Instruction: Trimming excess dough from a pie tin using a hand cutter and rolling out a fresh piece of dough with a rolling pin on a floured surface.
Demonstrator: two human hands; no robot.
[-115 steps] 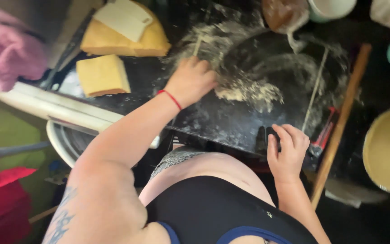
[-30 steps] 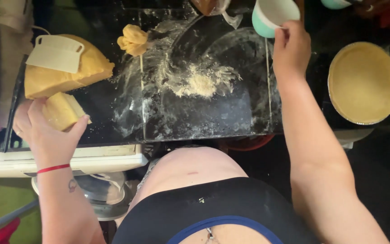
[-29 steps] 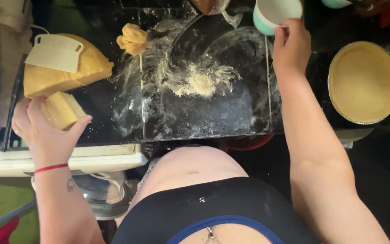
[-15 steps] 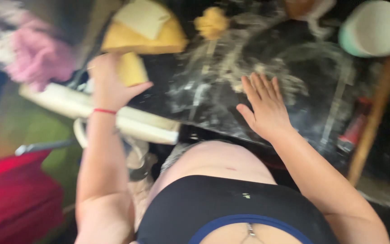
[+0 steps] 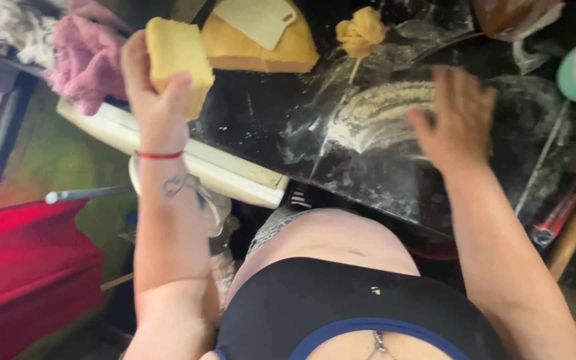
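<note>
dark glossy worktop [image 5: 261, 127] dusted with flour, white ledge [image 5: 221, 175] along its near edge, greenish floor [image 5: 55, 160] down left, big red cloth [image 5: 28, 273] low in the corner, pink towel [image 5: 88, 60] heaped top left, kinda dim lighting

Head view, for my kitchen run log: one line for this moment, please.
left hand: holds pale yellow dough block, lifted | right hand: open, blurred, over floured black worktop | small yellow dough lump: behind

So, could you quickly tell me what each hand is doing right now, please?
Left hand: closed around a yellow dough block, lifted.
Right hand: open, holding nothing, over the floured black surface.
</note>
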